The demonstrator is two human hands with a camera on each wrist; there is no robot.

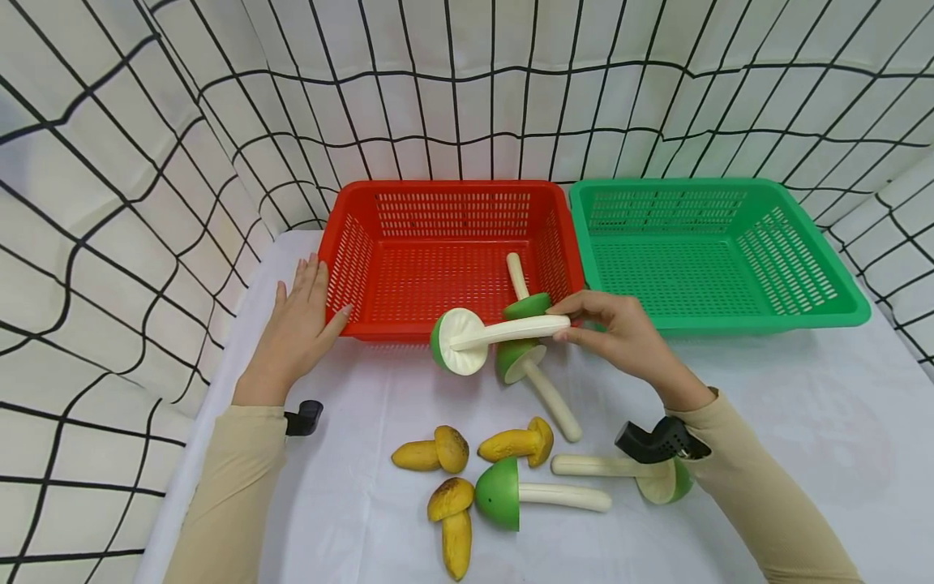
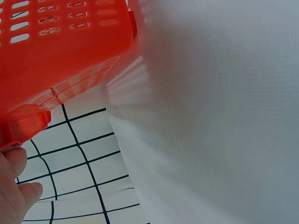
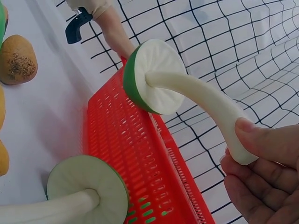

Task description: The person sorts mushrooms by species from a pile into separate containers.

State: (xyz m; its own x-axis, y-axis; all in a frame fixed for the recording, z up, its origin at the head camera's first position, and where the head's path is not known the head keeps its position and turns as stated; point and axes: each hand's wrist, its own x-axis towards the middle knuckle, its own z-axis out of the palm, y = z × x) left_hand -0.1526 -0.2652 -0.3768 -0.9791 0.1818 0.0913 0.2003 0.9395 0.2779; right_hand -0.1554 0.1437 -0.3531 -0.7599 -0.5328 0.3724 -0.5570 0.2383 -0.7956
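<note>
Beige sleeves lie nearest the camera, reaching over a white-covered desk. The right hand pinches a green-capped mushroom model by the bare end of its pale stem, thumb against the curled fingers, and holds it raised at the front edge of the red basket, cap to the left; whether that cap touches the rim I cannot tell. Straight fingers of the left hand rest along the red basket's left side, thumb spread wide. Smooth and rigid-looking, the held model is probably light, with most of its weight in the broad cap. Gripped so far out on the stem, it would likely swing or twist, and the sleek surface might slip; mid-stem or just below the cap should balance better. The cap's thin edge could mark if knocked on plastic. Three yellow mushroom models on the desk, shorter and thicker-stemmed, look easier to take round the middle.
</note>
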